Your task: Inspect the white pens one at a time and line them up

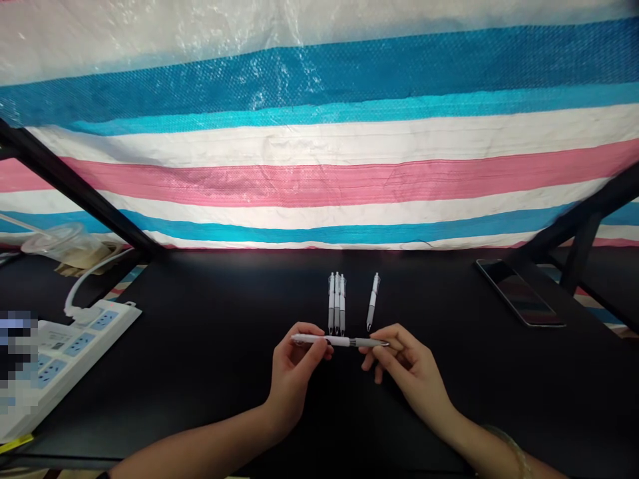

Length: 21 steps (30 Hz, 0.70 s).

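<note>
A white pen with a grey grip lies level between my two hands, its tip toward the right. My left hand pinches the white end between thumb and fingers. At the grey end, my right hand closes its thumb and index finger on the grip near the tip. Just beyond the held pen, three similar pens lie side by side on the black table, tips toward me. One more pen lies apart to their right, slightly slanted.
A phone lies at the right. On the left are a white power strip with a plugged-in cable and a clear plastic cup. Black metal bars slant at both sides; a striped sheet hangs behind.
</note>
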{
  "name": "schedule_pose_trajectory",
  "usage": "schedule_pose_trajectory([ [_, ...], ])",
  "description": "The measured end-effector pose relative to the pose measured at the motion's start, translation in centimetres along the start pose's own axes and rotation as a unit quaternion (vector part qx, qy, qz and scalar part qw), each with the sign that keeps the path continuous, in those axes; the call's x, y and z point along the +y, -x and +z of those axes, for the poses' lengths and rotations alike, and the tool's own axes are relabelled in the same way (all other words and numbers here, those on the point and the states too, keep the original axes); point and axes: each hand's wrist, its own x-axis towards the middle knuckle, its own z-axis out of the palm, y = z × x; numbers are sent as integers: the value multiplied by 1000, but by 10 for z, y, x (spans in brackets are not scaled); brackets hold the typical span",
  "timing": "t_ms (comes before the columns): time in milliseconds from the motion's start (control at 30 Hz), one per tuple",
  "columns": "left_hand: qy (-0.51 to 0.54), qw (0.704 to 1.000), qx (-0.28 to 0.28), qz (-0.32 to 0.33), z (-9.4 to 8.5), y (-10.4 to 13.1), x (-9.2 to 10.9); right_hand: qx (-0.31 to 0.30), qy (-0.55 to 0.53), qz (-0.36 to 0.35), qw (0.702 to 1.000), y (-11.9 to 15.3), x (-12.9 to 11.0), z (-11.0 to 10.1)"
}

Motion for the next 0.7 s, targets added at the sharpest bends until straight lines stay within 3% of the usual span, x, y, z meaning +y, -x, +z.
schedule_pose_trajectory([
  [267, -10, 1000, -26, 7, -4, 2, -5, -30, 161, 17, 986, 2, 2, -6],
  [367, 1, 1000, -5, 12, -3, 2, -4, -43, 132, 19, 990, 1, 3, -4],
  [533, 9, 1000, 18, 4, -2, 0, -3, 2, 86, 34, 996, -1, 3, -3],
  [700, 29, 999, 23, -2, -3, -1, -4, -44, 121, 19, 992, -1, 2, -4],
])
